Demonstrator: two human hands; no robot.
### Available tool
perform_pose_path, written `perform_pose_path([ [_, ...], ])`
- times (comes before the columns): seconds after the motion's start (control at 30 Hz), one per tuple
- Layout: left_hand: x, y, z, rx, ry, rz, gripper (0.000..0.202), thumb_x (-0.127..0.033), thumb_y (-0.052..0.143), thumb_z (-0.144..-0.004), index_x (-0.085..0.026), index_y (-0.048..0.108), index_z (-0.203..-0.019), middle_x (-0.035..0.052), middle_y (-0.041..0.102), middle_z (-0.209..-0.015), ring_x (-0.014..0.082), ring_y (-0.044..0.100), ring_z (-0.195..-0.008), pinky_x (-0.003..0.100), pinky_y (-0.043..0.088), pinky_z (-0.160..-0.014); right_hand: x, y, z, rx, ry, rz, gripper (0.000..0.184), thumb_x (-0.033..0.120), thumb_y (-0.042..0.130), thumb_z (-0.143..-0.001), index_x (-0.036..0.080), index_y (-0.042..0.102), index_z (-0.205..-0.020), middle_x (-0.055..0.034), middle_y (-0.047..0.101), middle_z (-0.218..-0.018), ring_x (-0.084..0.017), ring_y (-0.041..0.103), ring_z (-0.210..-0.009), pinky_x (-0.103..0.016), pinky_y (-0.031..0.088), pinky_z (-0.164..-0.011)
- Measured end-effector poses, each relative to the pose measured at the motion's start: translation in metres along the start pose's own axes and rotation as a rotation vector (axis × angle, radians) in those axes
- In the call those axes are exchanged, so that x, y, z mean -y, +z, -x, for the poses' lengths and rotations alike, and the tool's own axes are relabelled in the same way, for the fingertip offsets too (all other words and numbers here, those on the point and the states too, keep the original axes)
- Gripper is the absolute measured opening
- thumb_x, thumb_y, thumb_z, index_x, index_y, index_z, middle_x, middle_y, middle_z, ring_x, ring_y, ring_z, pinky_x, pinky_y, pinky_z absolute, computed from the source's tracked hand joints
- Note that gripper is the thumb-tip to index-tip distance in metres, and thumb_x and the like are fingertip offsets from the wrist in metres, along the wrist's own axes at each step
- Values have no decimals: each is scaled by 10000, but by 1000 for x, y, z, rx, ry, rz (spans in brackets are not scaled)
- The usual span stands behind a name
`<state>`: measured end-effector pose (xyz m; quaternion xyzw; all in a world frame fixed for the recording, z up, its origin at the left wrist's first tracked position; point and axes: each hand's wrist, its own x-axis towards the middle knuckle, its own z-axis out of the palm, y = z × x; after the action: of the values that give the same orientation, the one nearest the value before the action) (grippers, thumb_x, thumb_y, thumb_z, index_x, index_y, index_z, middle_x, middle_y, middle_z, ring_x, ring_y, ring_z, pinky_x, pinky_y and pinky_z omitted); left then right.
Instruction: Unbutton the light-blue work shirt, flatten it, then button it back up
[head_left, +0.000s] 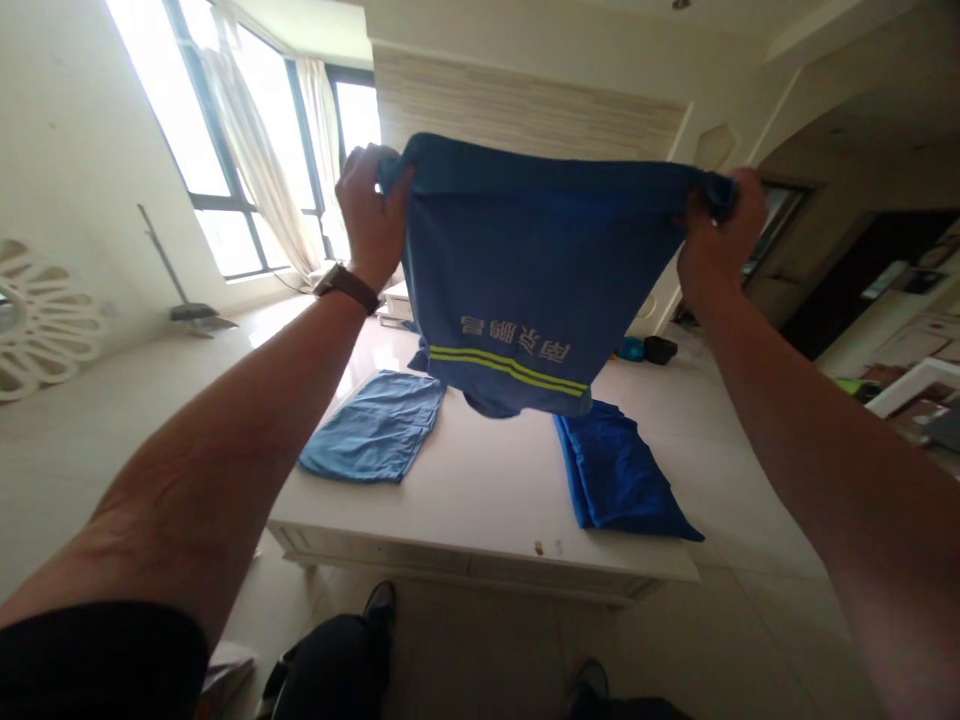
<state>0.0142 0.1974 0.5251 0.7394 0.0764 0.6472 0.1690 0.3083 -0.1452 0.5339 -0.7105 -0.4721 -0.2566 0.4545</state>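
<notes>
A blue work jacket (540,260) hangs spread in the air above the white table (480,490). Two yellow stripes cross it, and the pale lettering above them is upside down. My left hand (375,210) grips its upper left corner, fingers closed on the cloth. At the upper right corner, my right hand (721,235) is closed on a bunched bit of the same edge. Below, a folded light blue garment (382,425) lies on the table's left side. A folded darker blue garment (622,470) lies on the right, its corner reaching the table's front edge.
By the left wall stand a long-handled dustpan (195,312) and a white openwork ornament (45,320). Curtains (251,150) hang at the windows. Small dark and teal items (658,349) sit behind the table at right. My shoes (381,600) are on the floor before the table.
</notes>
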Motion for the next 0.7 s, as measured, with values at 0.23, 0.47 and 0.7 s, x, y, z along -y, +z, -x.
perform_pose_path([
  [0.23, -10, -61, 194, 14, -53, 39, 223, -406, 723, -932, -188, 718, -977, 55, 721, -999, 177, 662, -984, 336, 520, -916, -24, 15, 227, -31, -48, 17, 264, 369, 658, -915, 215, 692, -1128, -106, 734, -1139, -314, 693, -1117, -527, 588, -978],
  [0.47, 37, -83, 458, 880, -640, -5, 142, -177, 670, -842, -186, 763, -948, 77, 763, -1019, 206, 685, -961, 314, 534, -923, -85, 78, 462, 380, 371, 41, 298, 173, 515, -747, 263, 707, -957, -103, 743, -1043, -334, 700, -1091, -479, 548, -1003],
  [0.7, 41, -67, 536, 1383, -759, -237, 96, -85, 660, -679, -162, 665, -736, 24, 704, -818, 196, 645, -875, 278, 470, -833, -114, 126, 573, 826, 706, 235, 266, 74, 523, -564, 244, 569, -762, -49, 716, -880, -299, 703, -969, -368, 517, -896],
])
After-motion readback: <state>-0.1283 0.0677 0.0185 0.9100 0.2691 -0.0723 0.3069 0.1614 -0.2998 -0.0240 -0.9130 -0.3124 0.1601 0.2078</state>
